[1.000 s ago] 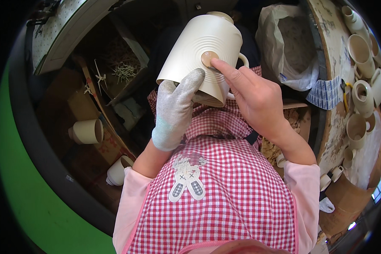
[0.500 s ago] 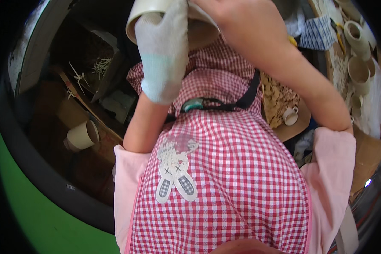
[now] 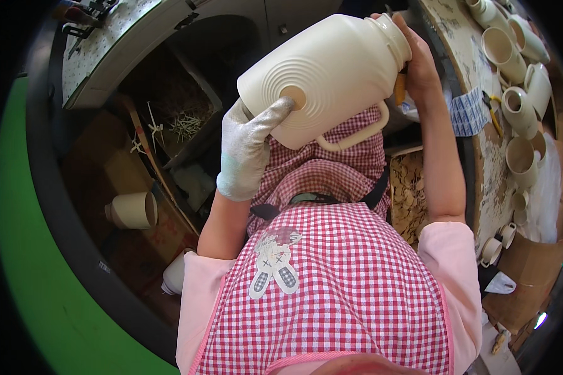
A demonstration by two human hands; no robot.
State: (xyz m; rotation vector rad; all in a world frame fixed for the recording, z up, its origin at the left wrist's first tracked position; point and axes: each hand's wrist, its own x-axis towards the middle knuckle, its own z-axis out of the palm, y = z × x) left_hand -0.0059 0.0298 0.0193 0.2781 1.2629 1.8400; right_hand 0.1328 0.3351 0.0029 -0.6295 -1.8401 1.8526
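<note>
Cream-coloured jug (image 3: 331,69) with raised concentric rings, held tilted above a lap covered by a red-and-white checked apron (image 3: 331,281), its neck toward the upper right. The gloved left hand (image 3: 244,147) pinches the jug's wide end, thumb pressed on a tan disc (image 3: 296,94) (set at the centre of the rings), the other fingers mostly hidden. The bare right hand (image 3: 422,65) is at the neck; whether its largely hidden fingers are closed cannot be told. More cream vessels (image 3: 503,53) crowd the tabletop (image 3: 491,162) at right.
</note>
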